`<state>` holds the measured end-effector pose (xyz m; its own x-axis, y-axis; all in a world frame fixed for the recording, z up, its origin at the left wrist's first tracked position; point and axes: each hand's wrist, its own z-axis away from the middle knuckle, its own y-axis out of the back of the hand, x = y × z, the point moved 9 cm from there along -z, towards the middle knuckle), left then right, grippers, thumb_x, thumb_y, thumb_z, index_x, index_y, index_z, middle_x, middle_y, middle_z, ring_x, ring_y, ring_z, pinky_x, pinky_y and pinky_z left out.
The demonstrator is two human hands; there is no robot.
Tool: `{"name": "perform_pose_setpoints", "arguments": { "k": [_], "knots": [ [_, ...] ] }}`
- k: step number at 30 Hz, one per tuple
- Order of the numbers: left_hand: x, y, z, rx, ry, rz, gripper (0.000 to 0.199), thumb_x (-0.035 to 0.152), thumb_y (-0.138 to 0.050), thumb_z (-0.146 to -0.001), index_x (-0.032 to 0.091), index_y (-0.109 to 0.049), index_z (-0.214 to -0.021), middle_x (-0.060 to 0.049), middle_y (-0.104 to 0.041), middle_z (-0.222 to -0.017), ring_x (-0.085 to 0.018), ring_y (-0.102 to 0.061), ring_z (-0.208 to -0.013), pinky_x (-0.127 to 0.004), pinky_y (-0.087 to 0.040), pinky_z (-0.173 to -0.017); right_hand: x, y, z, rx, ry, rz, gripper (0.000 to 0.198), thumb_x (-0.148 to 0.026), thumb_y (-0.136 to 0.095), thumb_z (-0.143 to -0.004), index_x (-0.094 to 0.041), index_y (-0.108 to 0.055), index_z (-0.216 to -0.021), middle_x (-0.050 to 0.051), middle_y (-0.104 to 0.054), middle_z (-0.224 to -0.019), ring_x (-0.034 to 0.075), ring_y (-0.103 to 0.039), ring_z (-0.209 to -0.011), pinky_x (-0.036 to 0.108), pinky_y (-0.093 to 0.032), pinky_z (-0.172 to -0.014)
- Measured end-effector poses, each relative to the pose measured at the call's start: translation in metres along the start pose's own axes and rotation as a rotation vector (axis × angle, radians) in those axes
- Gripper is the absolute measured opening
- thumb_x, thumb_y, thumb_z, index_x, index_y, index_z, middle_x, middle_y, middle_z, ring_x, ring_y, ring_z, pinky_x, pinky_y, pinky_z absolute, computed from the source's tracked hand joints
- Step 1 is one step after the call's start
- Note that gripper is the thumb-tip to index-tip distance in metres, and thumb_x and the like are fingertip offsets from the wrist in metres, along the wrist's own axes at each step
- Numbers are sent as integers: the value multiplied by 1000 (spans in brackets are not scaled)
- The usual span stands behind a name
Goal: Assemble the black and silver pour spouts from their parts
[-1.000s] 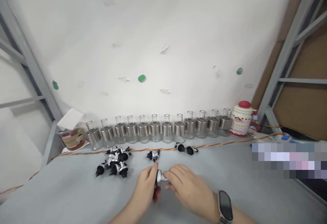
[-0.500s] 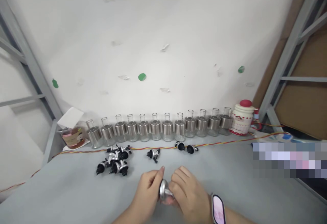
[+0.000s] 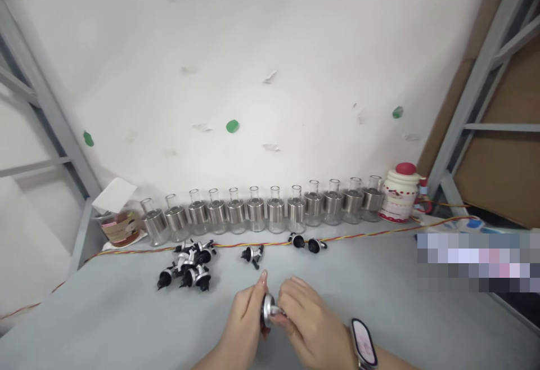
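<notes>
Between my two hands, close to the table's front, is a silver and black pourer spout (image 3: 268, 310). My left hand (image 3: 244, 316) grips its black stopper side, thumb pointing up along it. The fingers of my right hand (image 3: 310, 319) pinch the narrow silver spout end from the right. A single pourer spout (image 3: 253, 255) lies just beyond my hands. Two more pourer spouts (image 3: 298, 240) rest farther back to the right, and a pile of several pourer spouts (image 3: 189, 263) lies to the left. The held spout's underside is hidden by my fingers.
A row of several glass bottles with steel sleeves (image 3: 255, 210) stands along the wall. A white jar with a red knob (image 3: 399, 195) ends it at right; a tea-coloured container (image 3: 122, 228) sits at left. A red-yellow twisted cord (image 3: 358, 237) crosses the grey table (image 3: 371, 285).
My hands stay on the same pourer spout, having shifted slightly left. My right-hand fingers have changed position a little on the spout end. The view has moved slightly.
</notes>
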<state>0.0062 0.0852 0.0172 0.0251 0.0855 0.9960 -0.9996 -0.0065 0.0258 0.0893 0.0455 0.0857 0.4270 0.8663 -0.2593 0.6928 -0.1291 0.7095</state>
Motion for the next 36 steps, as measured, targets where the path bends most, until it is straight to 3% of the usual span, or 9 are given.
{"name": "perform_pose_setpoints", "arguments": {
  "k": [4,13,20,28,32,36],
  "knots": [
    [7,-1,0,-18,-65,-52,46,54,-35,-77,20,-38,-47,8,-33,-36,-8,-33,-34,-20,-28,-36,7,-7,2,-53,-53,-39,24,-22,-22,-89,-18,-40,-75,5,-47,-72,18,-41,-67,32,-35,-64],
    [28,10,3,77,-273,-319,47,45,-32,-83,19,-40,-45,4,-41,-39,-11,-42,-41,-22,-33,-47,16,-13,3,-80,-156,-95,16,-12,-28,-85,-18,-43,-80,4,-47,-74,17,-42,-68,29,-37,-63],
    [14,-2,6,-9,-124,-123,45,49,-30,-82,20,-37,-48,6,-35,-39,-11,-38,-39,-22,-31,-42,4,1,1,83,-40,6,24,-3,-27,-77,-16,-47,-82,4,-47,-66,17,-40,-62,30,-36,-58],
    [31,5,19,110,-459,-361,42,41,-20,-87,21,-41,-55,3,-41,-47,-13,-41,-45,-24,-34,-51,-10,2,4,254,-148,85,25,-3,-29,-78,-19,-42,-65,1,-44,-57,16,-41,-54,26,-33,-51],
    [37,5,27,165,-498,-399,41,36,-21,-88,22,-39,-54,3,-40,-45,-13,-41,-42,-25,-33,-48,-15,0,7,310,-116,159,24,-3,-31,-77,-18,-44,-64,0,-43,-54,15,-39,-51,25,-31,-47],
    [42,5,28,173,-579,-496,39,34,-21,-88,21,-43,-59,2,-44,-49,-13,-43,-45,-25,-34,-48,-5,-4,12,293,-233,6,23,-4,-28,-76,-18,-45,-69,1,-44,-58,15,-42,-54,24,-33,-50]
  ]
}}
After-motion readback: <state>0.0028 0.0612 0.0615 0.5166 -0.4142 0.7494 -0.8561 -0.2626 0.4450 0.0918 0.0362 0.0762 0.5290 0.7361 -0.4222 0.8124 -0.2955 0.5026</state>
